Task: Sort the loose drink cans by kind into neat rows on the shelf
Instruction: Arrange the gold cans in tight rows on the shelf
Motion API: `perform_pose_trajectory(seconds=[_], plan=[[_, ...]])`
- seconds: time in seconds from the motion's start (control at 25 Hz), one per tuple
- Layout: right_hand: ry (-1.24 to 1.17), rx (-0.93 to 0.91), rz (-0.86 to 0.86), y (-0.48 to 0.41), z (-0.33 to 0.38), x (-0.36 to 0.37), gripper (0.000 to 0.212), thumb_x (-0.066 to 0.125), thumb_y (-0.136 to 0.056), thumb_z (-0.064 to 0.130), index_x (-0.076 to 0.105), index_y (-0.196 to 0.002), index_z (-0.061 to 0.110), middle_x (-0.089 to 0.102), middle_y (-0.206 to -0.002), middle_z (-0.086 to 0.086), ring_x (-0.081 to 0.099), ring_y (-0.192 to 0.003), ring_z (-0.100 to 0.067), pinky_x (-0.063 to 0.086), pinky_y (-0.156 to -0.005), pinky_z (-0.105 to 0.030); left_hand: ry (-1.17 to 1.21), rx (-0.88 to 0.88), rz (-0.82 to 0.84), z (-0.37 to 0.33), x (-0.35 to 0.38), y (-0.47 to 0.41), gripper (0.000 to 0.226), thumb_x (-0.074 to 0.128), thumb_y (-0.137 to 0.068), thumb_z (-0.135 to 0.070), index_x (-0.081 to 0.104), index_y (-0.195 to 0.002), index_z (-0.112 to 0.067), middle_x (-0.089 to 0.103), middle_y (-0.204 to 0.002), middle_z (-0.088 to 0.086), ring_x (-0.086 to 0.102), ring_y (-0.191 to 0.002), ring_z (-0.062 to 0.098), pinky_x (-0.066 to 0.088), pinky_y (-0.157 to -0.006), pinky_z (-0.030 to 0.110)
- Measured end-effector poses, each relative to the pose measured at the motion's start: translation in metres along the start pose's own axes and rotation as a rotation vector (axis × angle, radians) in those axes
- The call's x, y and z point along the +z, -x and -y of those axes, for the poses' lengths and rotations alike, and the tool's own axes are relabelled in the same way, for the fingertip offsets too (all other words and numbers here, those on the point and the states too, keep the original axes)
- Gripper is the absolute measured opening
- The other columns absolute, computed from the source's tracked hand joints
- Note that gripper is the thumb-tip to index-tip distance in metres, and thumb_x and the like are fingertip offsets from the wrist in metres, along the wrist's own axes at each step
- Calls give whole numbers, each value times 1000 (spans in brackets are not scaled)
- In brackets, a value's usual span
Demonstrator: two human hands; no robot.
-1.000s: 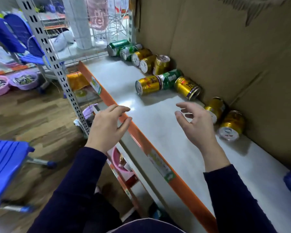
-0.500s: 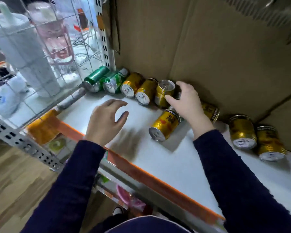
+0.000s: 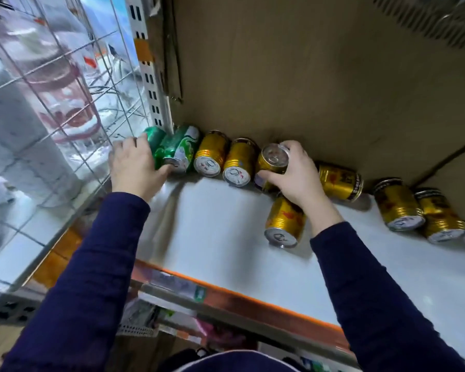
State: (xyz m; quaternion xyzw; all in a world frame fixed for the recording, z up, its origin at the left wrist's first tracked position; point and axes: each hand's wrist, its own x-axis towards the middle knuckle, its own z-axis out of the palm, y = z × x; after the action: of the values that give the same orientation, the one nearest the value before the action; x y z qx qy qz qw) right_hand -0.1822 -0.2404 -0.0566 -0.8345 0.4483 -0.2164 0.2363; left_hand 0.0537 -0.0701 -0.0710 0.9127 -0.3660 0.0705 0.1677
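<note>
Two green cans [image 3: 181, 146] lie at the shelf's [image 3: 226, 251] far left; left hand [image 3: 136, 167] fingers curl round the outer green can [image 3: 156, 138]. Right hand [image 3: 295, 174] fingers grip a gold can [image 3: 273, 159] mid-row. Its wrist could knock the loose gold can [image 3: 285, 224] below, sending it rolling.

2 green cans [image 3: 181, 149] on sides, rear-l corner of shelf [image 3: 226, 237]; 7 gold cans [image 3: 211, 157] to their right: 6 lying, 1 approx upright.

Back wall is just plain brown cardboard [image 3: 306, 76], creased on the right; white shelf [image 3: 212, 237] with an orange strip [image 3: 253, 299] along the front edge; wire grid panel [image 3: 51, 103] and slotted upright [image 3: 148, 76] on the left; blurry wood-look floor [image 3: 0, 342] bottom left.
</note>
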Motion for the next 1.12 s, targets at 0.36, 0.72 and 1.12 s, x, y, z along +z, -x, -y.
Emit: perform_pose_trajectory(seconds=[0.36, 0.72, 1.12], plan=[[-227, -46, -139, 40, 19, -17, 63, 85, -65, 39, 53, -118, 28, 57, -117, 8, 54, -108, -11, 47, -93, -32, 101, -37, 24, 4, 1, 0, 53, 72, -82, -23, 44, -118, 3, 44, -119, 32, 46, -108, 47, 40, -92, 52], [-282, -82, -177, 62, 26, -34, 62, 87, -60, 40, 56, -112, 31, 61, -112, 8, 57, -106, -11, 50, -91, -36, 1003, -184, -52, 11, -8, 63, 14, 60, -81, -39, 61, -91, -29, 63, -81, 2, 59, -71, 21, 55, -65, 45], [-234, -64, -286, 91, -3, -74, 59, 84, -62, 46, 47, -107, 34, 57, -105, 10, 57, -98, -10, 49, -80, -25, 1389, -244, 360, -64, 13, 95, 43, 69, -59, -27, 68, -102, -24, 74, -91, 0, 71, -84, 19, 56, -65, 31]])
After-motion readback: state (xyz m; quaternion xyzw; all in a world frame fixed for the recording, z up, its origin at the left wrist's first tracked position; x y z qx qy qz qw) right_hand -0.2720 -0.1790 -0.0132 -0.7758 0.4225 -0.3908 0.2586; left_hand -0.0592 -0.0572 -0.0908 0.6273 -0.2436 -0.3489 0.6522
